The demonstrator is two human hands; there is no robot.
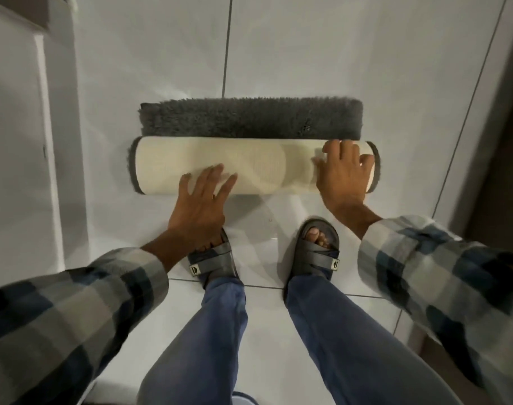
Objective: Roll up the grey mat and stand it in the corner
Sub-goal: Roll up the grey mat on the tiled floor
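The grey mat (249, 118) lies on the white tiled floor, partly rolled. Its rolled part (267, 166) shows the cream backing and lies across the view, with a strip of grey pile still flat beyond it. My left hand (201, 204) rests with spread fingers on the near side of the roll, left of its middle. My right hand (344, 176) lies flat over the roll near its right end, fingers apart and reaching the top edge.
My two feet in grey sandals (319, 249) stand just behind the roll. A white wall or cabinet face (18, 141) runs along the left. A dark door frame (500, 127) borders the right. Open tiled floor (307, 48) extends beyond the mat.
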